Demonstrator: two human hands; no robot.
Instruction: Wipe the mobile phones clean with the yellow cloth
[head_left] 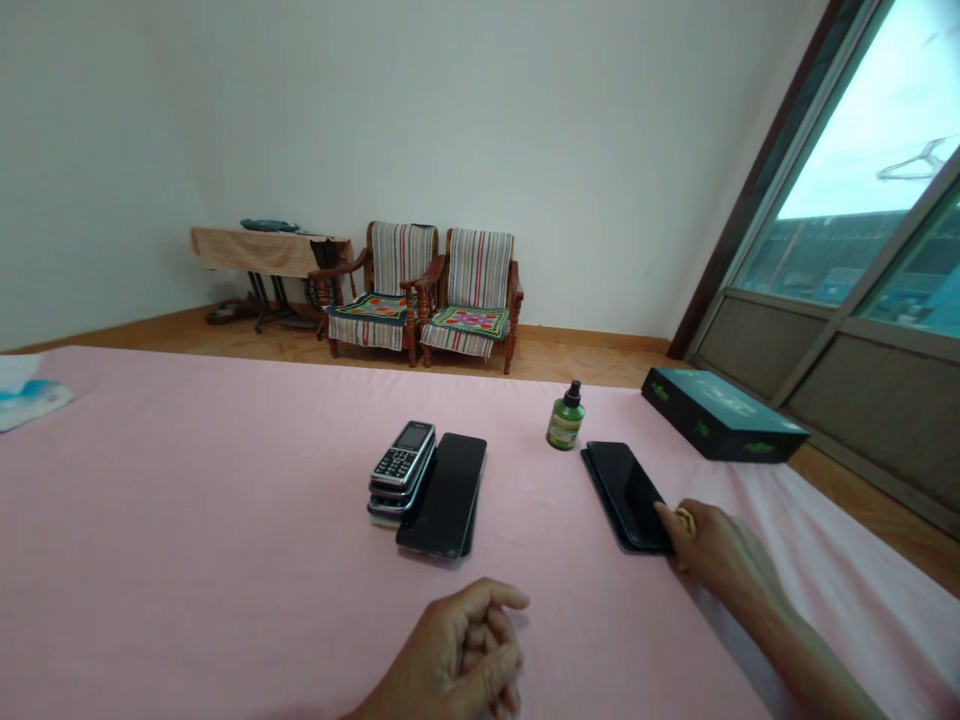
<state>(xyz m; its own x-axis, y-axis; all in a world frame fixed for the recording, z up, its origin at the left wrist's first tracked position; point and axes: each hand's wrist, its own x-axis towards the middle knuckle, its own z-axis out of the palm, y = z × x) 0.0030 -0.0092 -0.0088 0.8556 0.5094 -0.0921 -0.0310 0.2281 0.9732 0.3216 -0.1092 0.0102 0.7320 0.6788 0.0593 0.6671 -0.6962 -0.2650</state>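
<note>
Right hand (709,545) on black phone (626,490), right of centre on the pink cloth (225,520). Thumb lies over the near right corner; other fingers curl at the side and underneath, mostly hidden. Looks like a pinch, though I cannot tell whether it takes in only this phone or also the dark slab (606,500) below it. Left hand (465,650) is free of any object: fingers loosely bent, index reaching out to the right, at the near middle.

Handling, by judgement: light, stiff, flat; slick face, probably glass, so breakable if dropped. Best hold is across the two long edges; a corner pinch could let it swing or slide on the slab.

Looks: thin, oblong, rounded corners, dark glossy face with a faint sheen, screen unlit. Lies face up, slanting from far left to near right. The slab shows along its left edge.

Around it: green spray bottle (565,418) just beyond, to the left; dark box (724,410) far right; keypad phone (405,455) atop a pile, well left.
</note>
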